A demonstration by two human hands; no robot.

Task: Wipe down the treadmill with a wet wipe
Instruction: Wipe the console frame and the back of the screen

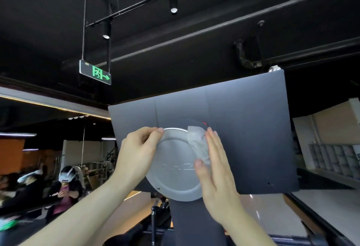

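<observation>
- The treadmill (249,132) is filling the centre and right of the frame, showing a flat, matte grey panel that is tilting up towards the upper right.
- A round silver disc (173,169) is sitting on the panel's lower middle, joining a grey column (194,224) that is running down to the bottom edge.
- The left hand (138,148) is gripping the disc's upper left rim, fingers curled over the edge.
- The right hand (216,169) is lying flat with straight fingers, pressing the wet wipe (198,144) against the disc's right side; the crumpled white wipe is showing just above and left of the fingers.
- A black ceiling is spreading across the upper half, carrying track spotlights (174,9) and a thick duct (245,58).
- A green exit sign (95,72) is hanging on thin rods at the upper left.
- A light strip (58,107) is glowing along a ledge at the left.
- At the lower left, people wearing headsets (67,175) are sitting, partly blurred.
- Pale walls and shelving (335,158) are standing at the far right.
</observation>
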